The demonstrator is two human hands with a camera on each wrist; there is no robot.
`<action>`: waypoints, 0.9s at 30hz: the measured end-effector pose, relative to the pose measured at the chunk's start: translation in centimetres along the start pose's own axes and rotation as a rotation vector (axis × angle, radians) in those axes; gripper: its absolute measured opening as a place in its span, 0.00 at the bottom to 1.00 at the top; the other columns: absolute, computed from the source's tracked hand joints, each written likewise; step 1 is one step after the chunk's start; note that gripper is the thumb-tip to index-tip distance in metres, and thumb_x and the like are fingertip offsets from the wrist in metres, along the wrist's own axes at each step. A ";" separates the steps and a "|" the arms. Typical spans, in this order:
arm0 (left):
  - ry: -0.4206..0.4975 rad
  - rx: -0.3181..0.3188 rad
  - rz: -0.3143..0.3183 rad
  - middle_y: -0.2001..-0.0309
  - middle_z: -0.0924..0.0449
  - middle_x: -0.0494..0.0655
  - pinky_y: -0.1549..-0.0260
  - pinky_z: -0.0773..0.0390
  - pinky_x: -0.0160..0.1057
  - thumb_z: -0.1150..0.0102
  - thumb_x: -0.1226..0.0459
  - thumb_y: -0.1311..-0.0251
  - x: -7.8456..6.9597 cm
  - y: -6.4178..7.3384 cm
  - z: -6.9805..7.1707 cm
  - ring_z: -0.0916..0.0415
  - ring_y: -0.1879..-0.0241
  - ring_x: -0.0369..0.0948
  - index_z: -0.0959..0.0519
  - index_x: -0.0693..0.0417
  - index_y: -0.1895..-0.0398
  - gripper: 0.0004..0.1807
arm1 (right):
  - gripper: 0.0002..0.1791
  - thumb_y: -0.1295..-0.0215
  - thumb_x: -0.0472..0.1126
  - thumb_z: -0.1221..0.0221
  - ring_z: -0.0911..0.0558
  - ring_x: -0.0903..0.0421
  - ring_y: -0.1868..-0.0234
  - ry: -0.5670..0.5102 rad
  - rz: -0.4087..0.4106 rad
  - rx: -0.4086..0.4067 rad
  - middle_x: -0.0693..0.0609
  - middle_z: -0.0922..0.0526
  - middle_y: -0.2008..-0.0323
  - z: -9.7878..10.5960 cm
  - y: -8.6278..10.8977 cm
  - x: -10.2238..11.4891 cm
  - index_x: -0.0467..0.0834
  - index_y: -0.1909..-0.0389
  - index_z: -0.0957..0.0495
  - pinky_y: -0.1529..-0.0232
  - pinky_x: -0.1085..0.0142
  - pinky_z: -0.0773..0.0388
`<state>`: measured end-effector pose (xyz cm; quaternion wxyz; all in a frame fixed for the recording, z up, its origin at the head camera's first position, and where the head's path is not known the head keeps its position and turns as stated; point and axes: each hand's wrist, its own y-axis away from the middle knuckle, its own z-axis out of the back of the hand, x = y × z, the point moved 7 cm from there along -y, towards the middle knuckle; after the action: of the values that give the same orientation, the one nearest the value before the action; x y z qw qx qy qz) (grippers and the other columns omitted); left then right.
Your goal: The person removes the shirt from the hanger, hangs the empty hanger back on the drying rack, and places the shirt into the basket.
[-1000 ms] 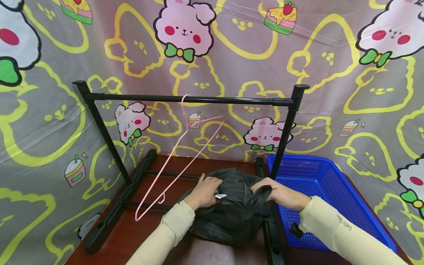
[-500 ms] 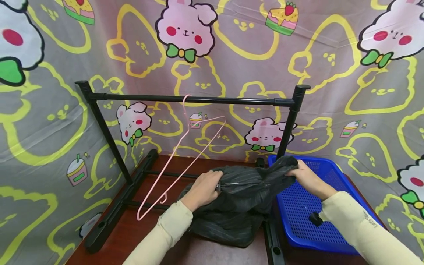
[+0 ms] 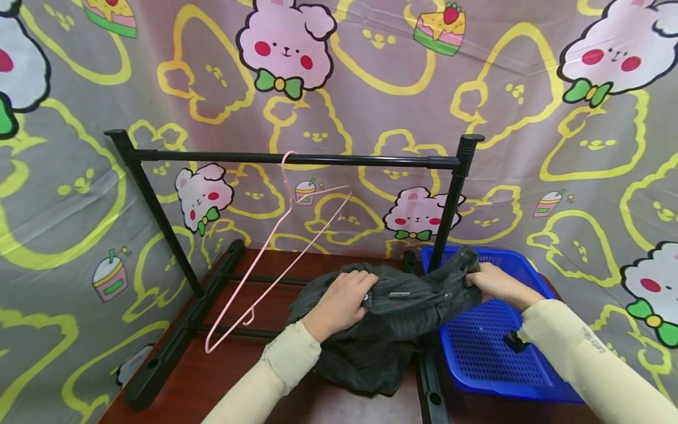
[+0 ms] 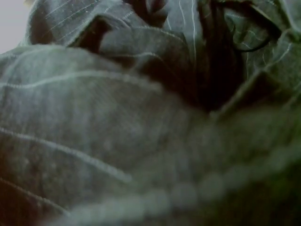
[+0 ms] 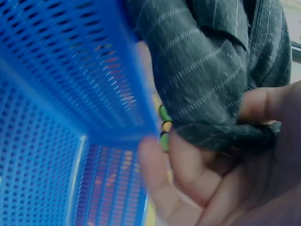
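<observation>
Fingers of your right hand (image 3: 500, 284) curl onto a bunched end of the dark pinstriped garment (image 3: 410, 324), holding it raised over the near-left side of the blue basket (image 3: 484, 344). Your left hand (image 3: 341, 301) bends its fingers over the cloth beside a small button, apparently clamping it; your left wrist view is mostly blurred fabric, so the thumb's hold is hard to judge. Between your hands the garment stretches crumpled, its lower folds hanging toward the reddish table (image 3: 196, 388). Left of it, a pink hanger (image 3: 253, 265) hangs from the crossbar of the black rack (image 3: 360, 160). Behind everything stands a cartoon-printed curtain (image 3: 381, 112).
</observation>
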<state>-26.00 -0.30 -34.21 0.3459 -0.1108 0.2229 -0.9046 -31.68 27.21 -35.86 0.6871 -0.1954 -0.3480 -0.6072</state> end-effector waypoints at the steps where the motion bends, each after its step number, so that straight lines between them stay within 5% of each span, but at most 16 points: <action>1: -0.012 0.017 0.001 0.58 0.24 0.44 0.60 0.26 0.42 0.33 0.68 0.54 -0.1 0.0 -0.3 0.26 0.58 0.41 0.28 0.53 0.49 0.26 | 0.02 0.47 0.33 0.50 0.24 0.56 0.76 0.014 -0.006 0.021 0.49 0.25 0.75 -0.3 -0.1 -0.3 0.38 0.75 0.30 0.75 0.60 0.23; 10: -0.058 0.119 0.043 0.55 0.24 0.44 0.59 0.26 0.43 0.35 0.66 0.50 -0.4 -0.5 -2.2 0.26 0.57 0.42 0.29 0.51 0.48 0.24 | 0.07 0.46 0.34 0.48 0.23 0.50 0.76 0.216 0.020 0.063 0.44 0.25 0.72 -1.4 -0.7 -1.4 0.35 0.67 0.31 0.76 0.57 0.24; 14: -0.066 0.130 0.075 0.55 0.24 0.45 0.60 0.26 0.43 0.35 0.65 0.50 -0.2 -0.6 -2.4 0.26 0.56 0.42 0.29 0.51 0.48 0.23 | 0.23 0.46 0.36 0.43 0.22 0.39 0.63 0.374 0.092 -0.008 0.33 0.24 0.64 -1.2 -0.4 -0.6 0.25 0.53 0.36 0.66 0.49 0.26; 21: -0.049 0.167 0.143 0.53 0.24 0.46 0.59 0.26 0.46 0.35 0.64 0.48 0.5 -0.6 -2.9 0.26 0.54 0.44 0.29 0.51 0.47 0.24 | 0.47 0.51 0.36 0.38 0.36 0.25 0.44 0.592 0.213 -0.170 0.20 0.38 0.44 -1.3 1.1 1.8 0.20 0.36 0.51 0.48 0.36 0.37; 27: -0.035 0.204 0.175 0.51 0.24 0.47 0.57 0.26 0.49 0.36 0.64 0.47 0.6 -0.7 -3.2 0.26 0.52 0.45 0.30 0.51 0.45 0.24 | 0.42 0.50 0.38 0.38 0.40 0.25 0.42 0.712 0.307 -0.190 0.23 0.39 0.41 -2.7 2.7 3.4 0.21 0.38 0.43 0.47 0.36 0.38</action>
<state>-27.99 0.81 -36.68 0.4367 -0.0712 0.1325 -0.8869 -28.37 23.47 -34.88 0.8263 -0.0852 0.0029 -0.5567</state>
